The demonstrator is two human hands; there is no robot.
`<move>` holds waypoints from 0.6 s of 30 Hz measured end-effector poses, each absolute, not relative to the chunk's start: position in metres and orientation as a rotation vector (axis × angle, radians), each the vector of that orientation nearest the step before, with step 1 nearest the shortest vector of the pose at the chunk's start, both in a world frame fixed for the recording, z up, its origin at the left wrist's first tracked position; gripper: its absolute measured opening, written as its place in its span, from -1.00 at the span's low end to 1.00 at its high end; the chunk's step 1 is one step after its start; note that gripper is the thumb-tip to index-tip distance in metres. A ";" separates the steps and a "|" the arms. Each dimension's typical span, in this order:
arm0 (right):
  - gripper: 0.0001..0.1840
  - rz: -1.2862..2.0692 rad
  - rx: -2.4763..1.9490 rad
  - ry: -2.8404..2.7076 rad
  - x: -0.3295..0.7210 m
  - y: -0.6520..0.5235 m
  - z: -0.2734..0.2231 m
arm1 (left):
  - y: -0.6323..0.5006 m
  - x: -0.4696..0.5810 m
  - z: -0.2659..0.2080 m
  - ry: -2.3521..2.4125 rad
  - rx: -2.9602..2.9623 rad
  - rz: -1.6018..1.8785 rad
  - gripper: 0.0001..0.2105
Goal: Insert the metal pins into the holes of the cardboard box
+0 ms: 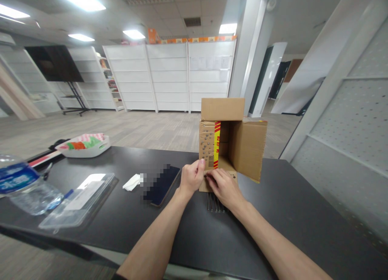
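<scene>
A cardboard box (pixel 207 136) lies on its side on the black table, its opening towards me and its flaps spread. Yellow-red tape runs along its left panel, which is dotted with dark round spots. My left hand (pixel 192 175) is closed at the lower left edge of that panel, thumb up against the cardboard. Over the lower flap, my right hand (pixel 223 185) has its fingers bent and pinched together; a small dark bit shows by the fingertips, too small to name. Several thin nail-like metal rods (pixel 216 203) stick out towards me below the flap, partly behind my right hand.
Left of my hands lie a dark phone (pixel 165 186), a crumpled white tissue (pixel 132 182) and a clear plastic case (pixel 77 201). A water bottle (pixel 27 187) is at the far left. A white tray (pixel 87 151) holding colourful items sits near the far table edge.
</scene>
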State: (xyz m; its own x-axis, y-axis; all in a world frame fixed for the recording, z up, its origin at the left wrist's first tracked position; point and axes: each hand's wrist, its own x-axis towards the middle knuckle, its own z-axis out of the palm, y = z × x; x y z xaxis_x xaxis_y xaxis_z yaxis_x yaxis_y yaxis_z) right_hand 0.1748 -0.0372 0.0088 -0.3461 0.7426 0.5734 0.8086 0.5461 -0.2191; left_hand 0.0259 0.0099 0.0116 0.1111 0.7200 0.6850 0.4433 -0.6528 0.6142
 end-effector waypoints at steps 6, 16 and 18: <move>-0.83 -0.175 -1.272 -2.119 0.175 -0.035 0.006 | 0.009 0.027 0.012 1.159 2.126 1.538 -0.59; -0.88 -0.197 -1.286 -2.158 0.175 -0.037 0.009 | 0.009 0.026 0.012 1.171 2.121 1.530 -0.59; -0.91 -0.152 -1.264 -2.180 0.175 -0.040 0.013 | 0.009 0.026 0.012 1.172 2.129 1.538 -0.60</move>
